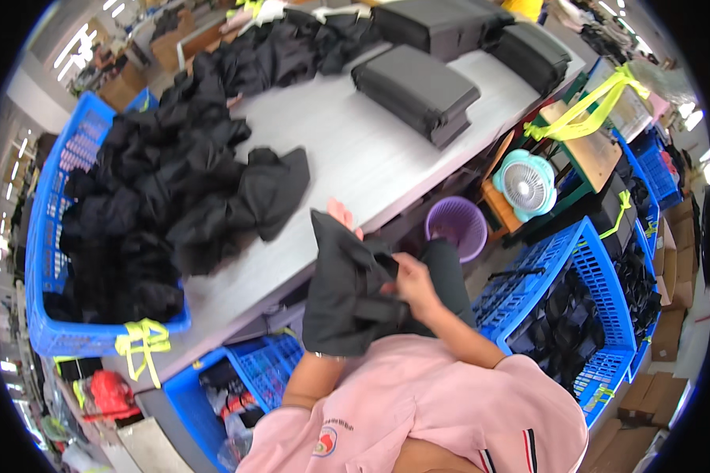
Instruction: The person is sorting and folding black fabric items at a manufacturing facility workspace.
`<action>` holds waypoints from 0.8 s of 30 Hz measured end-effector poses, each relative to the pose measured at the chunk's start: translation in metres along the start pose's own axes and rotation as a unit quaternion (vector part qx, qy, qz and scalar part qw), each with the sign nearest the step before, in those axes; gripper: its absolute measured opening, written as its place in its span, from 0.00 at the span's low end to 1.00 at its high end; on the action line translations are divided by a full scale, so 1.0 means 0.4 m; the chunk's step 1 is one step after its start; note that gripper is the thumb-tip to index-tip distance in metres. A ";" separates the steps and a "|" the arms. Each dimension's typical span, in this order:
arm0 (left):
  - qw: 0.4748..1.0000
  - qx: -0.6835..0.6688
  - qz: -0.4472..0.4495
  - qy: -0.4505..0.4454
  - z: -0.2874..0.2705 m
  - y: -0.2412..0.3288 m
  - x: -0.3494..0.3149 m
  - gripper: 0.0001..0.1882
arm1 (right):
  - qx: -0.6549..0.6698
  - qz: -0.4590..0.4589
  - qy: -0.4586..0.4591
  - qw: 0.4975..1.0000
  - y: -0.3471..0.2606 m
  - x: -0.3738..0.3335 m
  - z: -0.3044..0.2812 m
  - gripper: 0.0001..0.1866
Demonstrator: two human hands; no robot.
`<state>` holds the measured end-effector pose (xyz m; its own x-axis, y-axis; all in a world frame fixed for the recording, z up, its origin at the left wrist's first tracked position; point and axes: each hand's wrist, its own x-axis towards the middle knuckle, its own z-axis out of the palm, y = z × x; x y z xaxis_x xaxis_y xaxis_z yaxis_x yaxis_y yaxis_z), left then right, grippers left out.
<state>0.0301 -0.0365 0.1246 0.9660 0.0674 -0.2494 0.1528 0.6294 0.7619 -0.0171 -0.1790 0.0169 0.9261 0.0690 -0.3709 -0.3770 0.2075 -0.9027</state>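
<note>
A black fabric piece [343, 284], its exact kind unclear, is held up in front of my body at the table's near edge. My left hand [341, 213] is mostly hidden behind the cloth; only its fingers show past the far edge, gripping it. My right hand [414, 282] pinches the cloth's right side, fingers closed on a fold. Left of my hands, a heap of similar black fabric pieces [166, 173] spills from a blue basket [47, 236] onto the grey table [323, 118].
Dark grey folded stacks [418, 83] lie at the table's far right. A purple bin [456, 229] and a turquoise fan [525, 183] stand to the right. Blue crates [607, 292] of black material sit at my right; another blue crate [189, 394] is below the table.
</note>
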 end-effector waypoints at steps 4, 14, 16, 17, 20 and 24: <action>0.997 0.001 0.005 0.075 0.024 0.049 -0.034 0.37 | -0.135 -0.239 0.011 0.962 -0.199 -0.052 0.015 0.10; 0.991 -0.058 -0.102 -0.064 -0.033 0.001 -0.098 0.32 | -0.335 -0.446 0.083 0.826 -0.150 -0.064 0.090 0.35; 0.990 -0.051 -0.094 -0.091 -0.097 -0.020 -0.157 0.31 | -0.412 -0.579 0.110 0.695 -0.141 -0.053 0.072 0.31; 0.989 -0.048 -0.090 -0.103 -0.125 -0.031 -0.171 0.31 | -0.412 -0.585 0.119 0.688 -0.150 -0.049 0.057 0.31; 0.989 -0.046 -0.077 -0.115 -0.087 -0.063 -0.151 0.30 | -0.501 -0.592 0.071 0.627 -0.168 -0.059 0.055 0.22; 0.989 -0.042 -0.073 -0.120 -0.164 -0.105 -0.205 0.30 | -0.513 -0.501 0.073 0.693 -0.155 -0.034 0.040 0.15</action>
<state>-0.0692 -0.0176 0.0737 0.9579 -0.2095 -0.1964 0.2871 0.6815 0.6732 -0.0062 -0.1773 0.0813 0.7468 0.2770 0.6046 0.5731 -0.7293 -0.3738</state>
